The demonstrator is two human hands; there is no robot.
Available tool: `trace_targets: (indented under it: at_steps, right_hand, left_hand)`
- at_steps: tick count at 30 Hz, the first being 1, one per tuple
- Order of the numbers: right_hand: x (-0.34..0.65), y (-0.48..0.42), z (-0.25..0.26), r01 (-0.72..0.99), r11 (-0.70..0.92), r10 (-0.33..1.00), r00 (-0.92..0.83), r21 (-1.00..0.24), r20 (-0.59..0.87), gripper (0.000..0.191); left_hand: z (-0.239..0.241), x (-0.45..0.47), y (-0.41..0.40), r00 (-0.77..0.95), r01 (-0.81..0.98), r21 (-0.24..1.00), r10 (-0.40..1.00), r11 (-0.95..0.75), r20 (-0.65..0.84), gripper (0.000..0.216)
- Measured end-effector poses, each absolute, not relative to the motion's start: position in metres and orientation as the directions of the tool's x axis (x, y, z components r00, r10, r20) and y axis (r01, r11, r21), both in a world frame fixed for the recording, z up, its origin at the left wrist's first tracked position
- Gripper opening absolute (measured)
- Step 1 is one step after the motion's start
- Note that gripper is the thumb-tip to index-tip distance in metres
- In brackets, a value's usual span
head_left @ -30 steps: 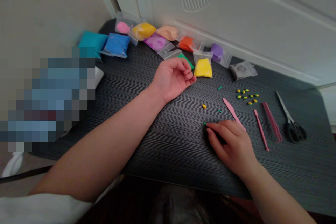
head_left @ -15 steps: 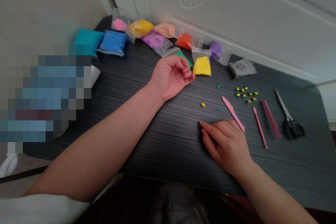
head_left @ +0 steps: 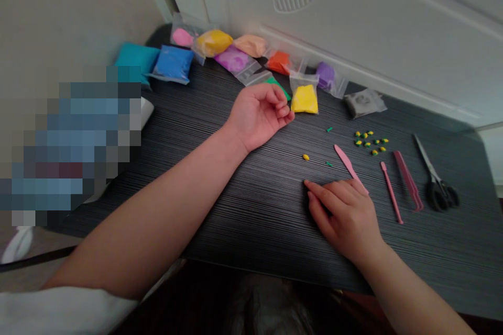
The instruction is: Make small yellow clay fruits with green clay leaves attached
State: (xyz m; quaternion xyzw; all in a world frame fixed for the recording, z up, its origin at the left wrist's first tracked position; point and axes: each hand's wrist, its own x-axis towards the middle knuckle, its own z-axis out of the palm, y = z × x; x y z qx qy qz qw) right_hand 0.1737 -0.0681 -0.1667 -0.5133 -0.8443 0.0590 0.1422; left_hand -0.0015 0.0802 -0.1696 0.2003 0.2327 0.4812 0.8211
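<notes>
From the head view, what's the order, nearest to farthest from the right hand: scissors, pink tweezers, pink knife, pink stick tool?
From the right hand:
1. Pink knife, right by its knuckles.
2. Pink stick tool, off to its right.
3. Pink tweezers, just right of the stick.
4. Black-handled scissors, rightmost.

1 teal packet (head_left: 135, 58) and 1 blue packet (head_left: 172, 63) sit left, black-handled scissors (head_left: 436, 182) right.

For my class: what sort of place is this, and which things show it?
Probably a craft corner, perhaps in a home: bright bags of what looks like clay, a pink knife and scissors lie on one dark table.
</notes>
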Motion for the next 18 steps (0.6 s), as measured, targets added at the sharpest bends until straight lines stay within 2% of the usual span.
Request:
trace_targets:
  at_steps: [9, 14, 18]
  right_hand:
    - [0.1739, -0.0682, -0.1657, 0.843, 0.48, 0.876, -0.448, -0.243, 0.178, 0.026]
    - [0.173, -0.0682, -0.1655, 0.846, 0.478, 0.877, -0.447, -0.237, 0.174, 0.025]
    - [0.1727, -0.0687, -0.1664, 0.844, 0.48, 0.876, -0.449, -0.239, 0.175, 0.026]
  left_hand:
    - [-0.1708, -0.0021, 0.0811, 0.448, -0.698, 0.548, 0.878, 0.46, -0.166, 0.03]
    - [-0.1686, -0.0011, 0.0799, 0.428, -0.699, 0.523, 0.871, 0.487, -0.239, 0.03]
    - [-0.1683, -0.0008, 0.0797, 0.424, -0.701, 0.53, 0.877, 0.476, -0.227, 0.029]
